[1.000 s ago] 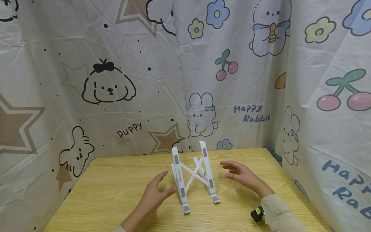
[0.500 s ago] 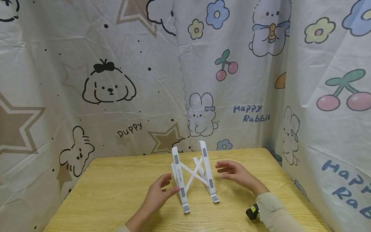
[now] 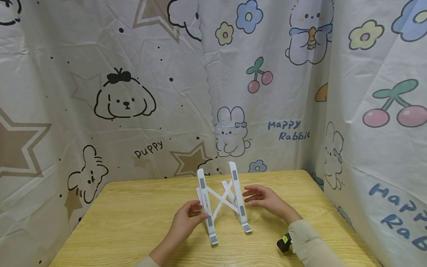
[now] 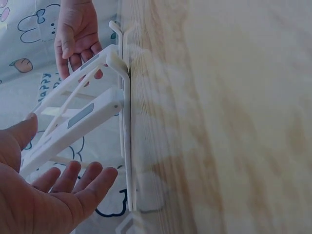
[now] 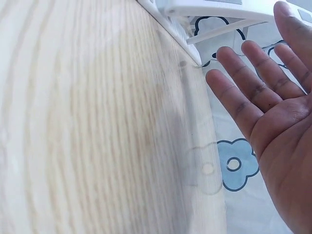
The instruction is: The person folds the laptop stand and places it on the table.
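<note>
A white folding laptop stand (image 3: 221, 200) with grey pads stands unfolded on the table, its two slanted rails joined by an X-shaped brace. Beside its left rail is my left hand (image 3: 184, 221), thumb at the rail's front and fingers reaching along its outer side. In the left wrist view the fingers (image 4: 92, 187) of this hand are loosely extended below the rail; whether the thumb touches it I cannot tell. My right hand (image 3: 267, 200) is held just right of the right rail. Its fingers (image 5: 261, 78) are spread and relaxed, holding nothing.
The wooden table (image 3: 140, 207) has its far edge close to a patterned curtain (image 3: 186, 104) that also hangs along both sides. A small black device (image 3: 284, 243) sits at the right sleeve (image 3: 308, 239).
Both hands have moved in toward the stand: the left slightly right to its left rail, the right leftward to the right rail. The stand keeps its place.
</note>
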Motion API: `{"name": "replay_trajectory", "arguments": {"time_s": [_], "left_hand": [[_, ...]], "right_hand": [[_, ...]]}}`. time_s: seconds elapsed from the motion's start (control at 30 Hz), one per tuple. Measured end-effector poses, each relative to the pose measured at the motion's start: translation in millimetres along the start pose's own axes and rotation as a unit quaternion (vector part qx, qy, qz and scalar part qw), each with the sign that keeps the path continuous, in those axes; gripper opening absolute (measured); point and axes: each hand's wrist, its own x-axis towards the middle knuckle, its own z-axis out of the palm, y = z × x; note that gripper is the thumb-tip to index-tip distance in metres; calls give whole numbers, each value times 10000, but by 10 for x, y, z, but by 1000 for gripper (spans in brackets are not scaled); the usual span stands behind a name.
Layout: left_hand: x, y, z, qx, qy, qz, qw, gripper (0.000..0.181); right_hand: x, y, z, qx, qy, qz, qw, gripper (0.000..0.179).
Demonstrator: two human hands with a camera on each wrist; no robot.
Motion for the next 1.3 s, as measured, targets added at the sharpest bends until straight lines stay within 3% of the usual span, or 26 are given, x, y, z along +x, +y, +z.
{"name": "replay_trajectory", "arguments": {"time_s": [0.13,0.37,0.7,1.3], "left_hand": [[12,-7,18,-149,23,-122,9998,59],[11,5,50,-422,65,-64,9991,52],[30,28,107,-820,-3,-316,9961,45],[106,-24,146,-1279,32,-390,9910,39]], "right_hand": [[37,-5,28,103,27,94,9999,62],[90,-30,87,461,139,343,9983,60],[142,-18,169,555,233,464,9971,48],[167,-17,244,594,359,587,9959,42]]}}
